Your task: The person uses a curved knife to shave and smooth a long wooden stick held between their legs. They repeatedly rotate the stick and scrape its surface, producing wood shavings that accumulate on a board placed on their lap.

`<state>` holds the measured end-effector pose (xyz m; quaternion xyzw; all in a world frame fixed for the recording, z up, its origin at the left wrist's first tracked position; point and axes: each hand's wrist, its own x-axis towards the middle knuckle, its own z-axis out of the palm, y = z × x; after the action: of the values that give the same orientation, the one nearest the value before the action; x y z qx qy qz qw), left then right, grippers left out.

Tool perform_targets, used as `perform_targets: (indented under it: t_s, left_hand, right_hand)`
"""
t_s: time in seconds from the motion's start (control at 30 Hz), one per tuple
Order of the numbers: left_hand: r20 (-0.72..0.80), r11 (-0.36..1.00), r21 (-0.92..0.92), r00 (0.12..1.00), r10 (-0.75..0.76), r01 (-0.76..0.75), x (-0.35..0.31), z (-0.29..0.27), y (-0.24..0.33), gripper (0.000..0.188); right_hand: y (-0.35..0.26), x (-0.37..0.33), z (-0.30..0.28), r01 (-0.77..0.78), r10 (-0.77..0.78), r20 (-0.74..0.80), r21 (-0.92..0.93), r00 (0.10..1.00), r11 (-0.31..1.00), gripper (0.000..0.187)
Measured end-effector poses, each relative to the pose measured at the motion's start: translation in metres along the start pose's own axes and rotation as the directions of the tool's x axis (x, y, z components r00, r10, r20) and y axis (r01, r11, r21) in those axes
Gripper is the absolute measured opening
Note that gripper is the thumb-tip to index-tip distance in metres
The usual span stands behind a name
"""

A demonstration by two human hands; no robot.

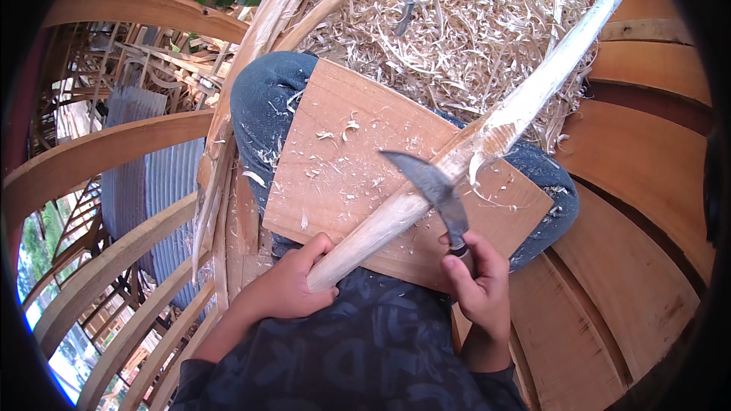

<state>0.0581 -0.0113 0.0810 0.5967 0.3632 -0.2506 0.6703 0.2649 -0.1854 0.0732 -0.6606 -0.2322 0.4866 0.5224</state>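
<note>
A long pale wooden pole slants from my lap up to the far right, its bark peeled and a curl of shaving hanging near its middle. My left hand is closed around its near end. In my right hand I grip the handle of a knife with a dark curved blade. The blade lies over the pole, its tip pointing left; whether its edge touches the wood I cannot tell. Under the pole a flat wooden board rests across my thighs, with small shavings scattered on it.
A heap of wood shavings lies beyond my knees, with another knife on it. Rough split lengths of wood lean at the left. Curved slats rise on the left, and wide curved planks on the right.
</note>
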Motion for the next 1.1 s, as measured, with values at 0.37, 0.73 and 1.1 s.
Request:
perform_targets:
  t_s: [0.37, 0.73, 1.1]
  left_hand:
    - [0.007, 0.998, 0.003, 0.998, 0.065, -0.065, 0.002, 0.000, -0.008, 0.037]
    - [-0.027, 0.997, -0.004, 0.997, 0.073, -0.073, -0.002, 0.002, -0.006, 0.038]
    - [-0.059, 0.992, 0.073, 0.993, 0.107, -0.102, -0.003, 0.004, 0.002, 0.040]
  right_hand:
    - [0.007, -0.012, -0.005, -0.103, 0.131, -0.158, 0.171, 0.979, 0.980, 0.027]
    - [0.007, 0.002, -0.025, -0.068, 0.026, -0.396, -0.093, 0.918, 0.993, 0.014]
    - [0.001, 0.006, -0.009, -0.061, -0.097, -0.311, -0.462, 0.945, 0.885, 0.013]
